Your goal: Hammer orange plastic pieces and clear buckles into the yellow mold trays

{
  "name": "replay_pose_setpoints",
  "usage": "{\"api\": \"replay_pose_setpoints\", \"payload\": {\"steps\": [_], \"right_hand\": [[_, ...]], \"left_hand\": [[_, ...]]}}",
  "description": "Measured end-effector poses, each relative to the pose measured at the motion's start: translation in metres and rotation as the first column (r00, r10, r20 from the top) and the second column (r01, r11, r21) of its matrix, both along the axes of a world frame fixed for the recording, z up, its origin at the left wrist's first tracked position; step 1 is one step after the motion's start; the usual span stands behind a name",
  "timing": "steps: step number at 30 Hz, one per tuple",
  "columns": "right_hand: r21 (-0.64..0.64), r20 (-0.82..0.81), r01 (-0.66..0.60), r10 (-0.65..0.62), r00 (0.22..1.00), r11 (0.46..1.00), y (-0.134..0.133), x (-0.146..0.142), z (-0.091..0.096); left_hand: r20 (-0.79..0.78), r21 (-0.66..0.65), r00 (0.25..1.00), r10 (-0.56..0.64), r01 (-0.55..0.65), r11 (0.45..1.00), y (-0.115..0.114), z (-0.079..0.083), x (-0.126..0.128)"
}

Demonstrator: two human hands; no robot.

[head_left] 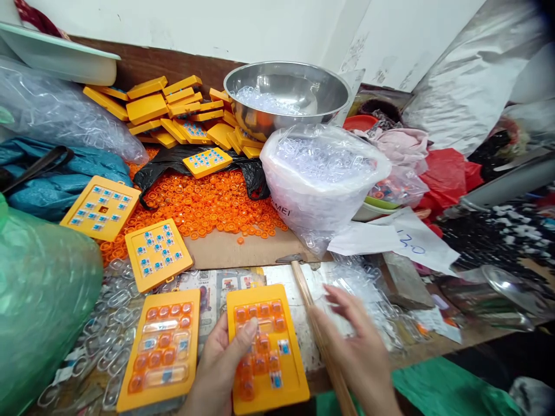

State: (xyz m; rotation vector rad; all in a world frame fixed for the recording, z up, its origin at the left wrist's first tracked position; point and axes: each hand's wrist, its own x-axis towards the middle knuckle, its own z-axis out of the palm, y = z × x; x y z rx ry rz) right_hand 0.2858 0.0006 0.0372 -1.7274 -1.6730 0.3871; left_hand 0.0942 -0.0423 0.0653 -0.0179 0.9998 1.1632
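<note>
My left hand (219,352) grips a yellow plastic panel (290,335), thumb pressed on its front. The panel carries rows of translucent orange caps and a clear long cap; blue switches show in uncovered slots. My right hand (351,341) is slightly blurred, its thumb and fingers apart, and nothing shows between them. It partly covers the wooden handle of a hammer (302,280) lying on the worktop. To the left of my left hand rests a second yellow panel (125,398), fitted with orange and clear caps.
Two more panels with bare blue switches (158,251) lie at left, near loose clear caps (115,312). Behind are heaped orange caps (208,202), stacked yellow panels (147,110), a steel bowl (321,112) and a bag of clear pieces (312,202). A green sack (47,306) bulges at left.
</note>
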Motion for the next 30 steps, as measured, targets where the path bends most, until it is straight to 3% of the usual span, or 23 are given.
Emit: {"api": "replay_pose_setpoints", "payload": {"steps": [1,3,5,8,11,13,15,17,21,25,27,30], "right_hand": [[0.071,0.111,0.047,-0.055,0.992,0.996,0.008,0.015,-0.001],[0.098,0.245,0.067,-0.089,0.965,0.993,0.024,0.040,-0.006],[0.071,0.296,0.039,-0.058,0.953,0.997,0.035,0.051,-0.013],[0.092,0.299,-0.010,-0.018,0.954,0.996,0.040,0.047,-0.016],[0.148,0.209,-0.060,0.028,0.978,0.987,0.028,0.026,-0.003],[0.097,0.033,-0.121,0.118,0.992,0.988,0.010,0.008,0.012],[-0.082,-0.350,-0.227,0.186,0.918,0.970,-0.009,-0.011,0.026],[-0.190,-0.569,-0.377,0.211,0.794,0.906,-0.024,-0.027,0.034],[-0.194,-0.568,-0.499,0.318,0.759,0.844,-0.032,-0.043,0.035],[-0.095,-0.468,-0.618,0.513,0.719,0.780,-0.028,-0.041,0.028],[-0.011,-0.409,-0.583,0.528,0.744,0.812,-0.029,-0.039,0.022],[0.015,-0.405,-0.382,0.355,0.842,0.924,-0.030,-0.040,0.014]], "left_hand": [[0.015,-0.023,1.000,-0.005,0.006,1.000,0.001,-0.002,-0.002],[0.028,-0.035,1.000,-0.009,0.010,0.999,0.004,-0.005,-0.005],[0.031,-0.027,0.999,-0.013,0.014,1.000,0.004,-0.008,-0.008],[0.084,-0.057,0.995,-0.056,0.061,0.997,0.001,-0.008,-0.013],[0.155,-0.039,0.984,-0.088,0.095,0.995,-0.004,-0.006,-0.017],[0.164,0.001,0.983,-0.085,0.085,0.996,-0.006,-0.006,-0.018],[0.163,0.045,0.983,-0.085,0.078,0.996,-0.007,-0.006,-0.019],[0.166,0.111,0.981,-0.097,0.079,0.991,-0.006,-0.005,-0.018],[0.073,0.231,0.987,-0.141,0.120,0.966,-0.006,0.000,-0.017],[-0.108,0.219,0.989,-0.103,0.125,0.968,-0.008,0.003,-0.015],[-0.182,0.204,0.981,-0.062,0.099,0.974,-0.009,0.004,-0.014],[-0.278,0.185,0.960,-0.026,0.080,0.979,-0.009,0.006,-0.012]]}}
